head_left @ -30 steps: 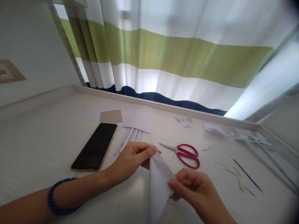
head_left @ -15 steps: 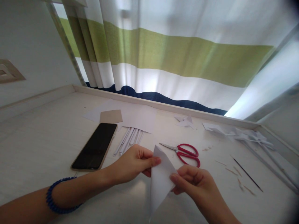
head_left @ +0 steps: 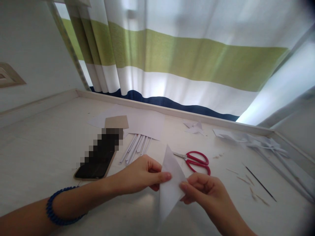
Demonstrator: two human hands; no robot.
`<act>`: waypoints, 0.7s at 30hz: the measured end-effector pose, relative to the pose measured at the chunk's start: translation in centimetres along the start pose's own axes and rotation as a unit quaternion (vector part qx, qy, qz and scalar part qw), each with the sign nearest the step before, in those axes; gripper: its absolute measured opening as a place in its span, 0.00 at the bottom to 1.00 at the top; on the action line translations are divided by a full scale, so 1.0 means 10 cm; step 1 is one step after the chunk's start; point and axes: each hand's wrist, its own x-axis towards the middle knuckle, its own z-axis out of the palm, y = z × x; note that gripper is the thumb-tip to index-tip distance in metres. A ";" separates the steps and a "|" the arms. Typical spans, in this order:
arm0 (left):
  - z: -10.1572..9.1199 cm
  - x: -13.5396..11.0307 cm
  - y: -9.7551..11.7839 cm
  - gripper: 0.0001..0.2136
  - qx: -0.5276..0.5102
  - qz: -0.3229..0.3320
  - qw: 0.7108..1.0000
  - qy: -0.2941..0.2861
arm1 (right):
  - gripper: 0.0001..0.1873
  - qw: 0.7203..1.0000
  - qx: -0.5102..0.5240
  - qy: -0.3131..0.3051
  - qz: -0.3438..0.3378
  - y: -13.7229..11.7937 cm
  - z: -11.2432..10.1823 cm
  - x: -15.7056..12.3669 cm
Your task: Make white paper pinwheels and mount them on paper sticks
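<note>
A folded white sheet of paper, roughly triangular with its tip pointing up, is held between both hands above the floor. My left hand pinches its left edge, thumb lying on the front face. At the right corner, my right hand grips the paper between thumb and fingers. Just behind the paper lie red-handled scissors, blades pointing left and their tips partly covered by the sheet. Rolled white paper sticks rest beyond my left hand.
A phone, partly pixelated, lies left of the paper sticks. Behind them are a white sheet and a brown card. Folded paper, a thin dark stick, small wooden bits and a paper construction lie to the right.
The folded paper has tilted slightly, its top tip shifting up and to the right. My left thumb has slid a little lower along it. My right hand has stayed nearly still.
</note>
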 end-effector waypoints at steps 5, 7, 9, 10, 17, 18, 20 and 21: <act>0.00 0.00 0.05 0.13 -0.023 0.055 0.995 0.082 | 0.11 0.999 -0.013 -0.022 0.021 0.03 0.03 0.00; 0.01 0.00 0.06 0.13 -0.043 0.055 0.993 0.098 | 0.12 0.999 -0.013 -0.022 0.026 0.03 0.05 0.00; 0.02 0.01 0.05 0.13 -0.067 0.059 0.990 0.113 | 0.13 0.999 -0.009 -0.022 0.028 0.04 0.07 -0.01; 0.02 0.01 0.04 0.13 -0.075 0.058 0.988 0.121 | 0.13 0.999 -0.006 -0.023 0.029 0.04 0.08 -0.01; 0.00 0.01 0.04 0.14 0.047 0.082 0.984 0.149 | 0.16 0.998 -0.004 -0.038 0.039 0.09 0.10 -0.04; 0.00 0.01 0.04 0.15 0.054 0.087 0.982 0.157 | 0.16 0.999 -0.006 -0.033 0.037 0.09 0.10 -0.04; -0.02 0.02 0.03 0.17 0.032 0.074 0.985 0.151 | 0.15 0.999 -0.009 -0.019 0.028 0.07 0.09 -0.04; -0.02 0.03 0.03 0.18 0.016 0.063 0.989 0.133 | 0.15 1.000 -0.010 -0.013 0.023 0.07 0.08 -0.03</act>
